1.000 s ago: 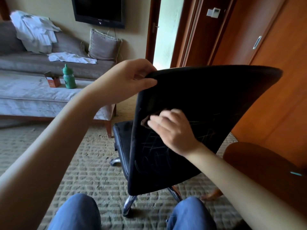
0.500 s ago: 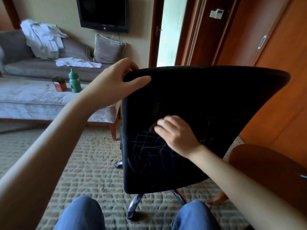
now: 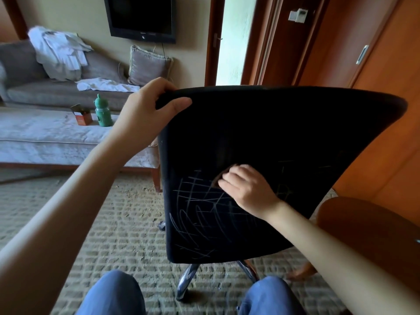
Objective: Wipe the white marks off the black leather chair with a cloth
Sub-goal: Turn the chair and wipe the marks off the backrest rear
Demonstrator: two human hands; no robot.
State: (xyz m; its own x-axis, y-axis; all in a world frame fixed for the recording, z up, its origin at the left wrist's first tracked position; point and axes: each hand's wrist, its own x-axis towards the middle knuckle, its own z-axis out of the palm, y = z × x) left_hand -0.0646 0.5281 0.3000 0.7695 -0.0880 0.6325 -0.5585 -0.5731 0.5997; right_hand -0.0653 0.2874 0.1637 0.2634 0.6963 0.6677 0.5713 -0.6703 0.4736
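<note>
- L hand point(image 3: 147, 110), head cam: clamped on the top-left corner of the chair point(image 3: 284, 133) back, thumb on the near face, fingers curled over the edge.
- R hand point(image 3: 247, 189): on the back panel, lower left of centre, fingers bent onto a cloth point(image 3: 221, 177) & pressing it to the leather. Only a small brownish bit of cloth shows past the fingertips; the rest is hidden under the hand.
- Hands well apart: one at the rim, one on the panel.
- Chair is black, back panel facing the cam, slightly tilted. Chrome base leg point(image 3: 185, 283) shows below it on the carpet point(image 3: 91, 223).
- White marks point(image 3: 200, 214): criss-cross scribbles over the lower-left part of the back, from just left of the R hand down to the btm edge. Fainter lines right of the wrist.
- Knees point(image 3: 113, 294) in blue jeans at btm of frame, either side of the base.
- Bkgd left: grey sofa point(image 3: 45, 94) w/ white clothes point(image 3: 59, 53) & a cushion point(image 3: 148, 65). Green bottle point(image 3: 103, 113) stands beside a small box point(image 3: 81, 115) on a pale bench point(image 3: 56, 133). TV point(image 3: 141, 17) on the wall.
- Right: round wooden table point(image 3: 368, 235) near the chair, wooden doors point(image 3: 375, 64) behind.
</note>
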